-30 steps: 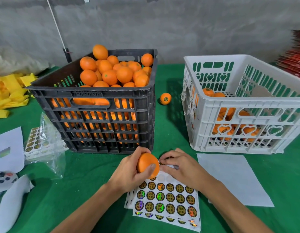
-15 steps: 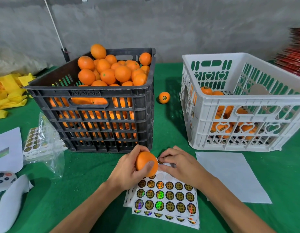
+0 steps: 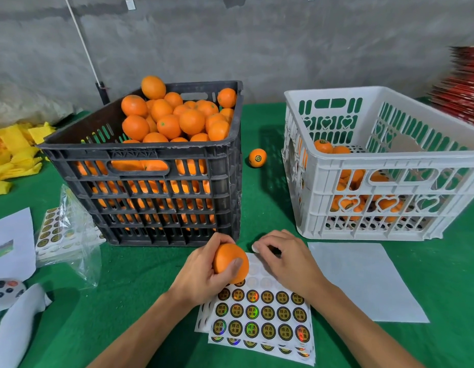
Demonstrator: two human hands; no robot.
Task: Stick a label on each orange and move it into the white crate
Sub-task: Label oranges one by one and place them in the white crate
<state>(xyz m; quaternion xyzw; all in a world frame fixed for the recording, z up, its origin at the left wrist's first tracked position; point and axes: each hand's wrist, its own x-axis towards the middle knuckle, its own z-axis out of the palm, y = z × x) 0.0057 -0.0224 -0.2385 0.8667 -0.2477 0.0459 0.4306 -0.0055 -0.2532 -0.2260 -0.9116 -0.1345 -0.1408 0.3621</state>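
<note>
**Orange held over the sticker sheets, label pinched beside it**

At the far left a heap of yellow cloth (image 3: 10, 155) lies on the green table (image 3: 140, 282), with a white paper (image 3: 12, 243) and a clear bag of label sheets (image 3: 63, 235) nearer the person. Next stands the black crate (image 3: 150, 187), piled above its rim with smooth, bright oranges, several showing a small green stem spot.

In front of that crate the left hand (image 3: 201, 274) grips an orange (image 3: 230, 262): fingers curled round its far side, thumb pressed across the near face. The fruit is round, evenly orange and glossy; no label shows on the side facing the camera. It sits just above the top edge of the sticker sheets (image 3: 259, 320), a fanned stack of white backing with rows of round dark labels ringed in gold, some with a rainbow sheen; the upper rows are already peeled to blank circles.

Just right of the orange, the right hand (image 3: 286, 258) hovers over the sheet's top edge, thumb and forefinger pinched on a small pale round label (image 3: 255, 247), the other fingers curled.

Between the crates a lone orange (image 3: 257, 158) with a dark label rests on the table. To the right stands the white crate (image 3: 390, 168), partly filled with labelled oranges, and before it lies a blank backing sheet (image 3: 363, 280).
</note>
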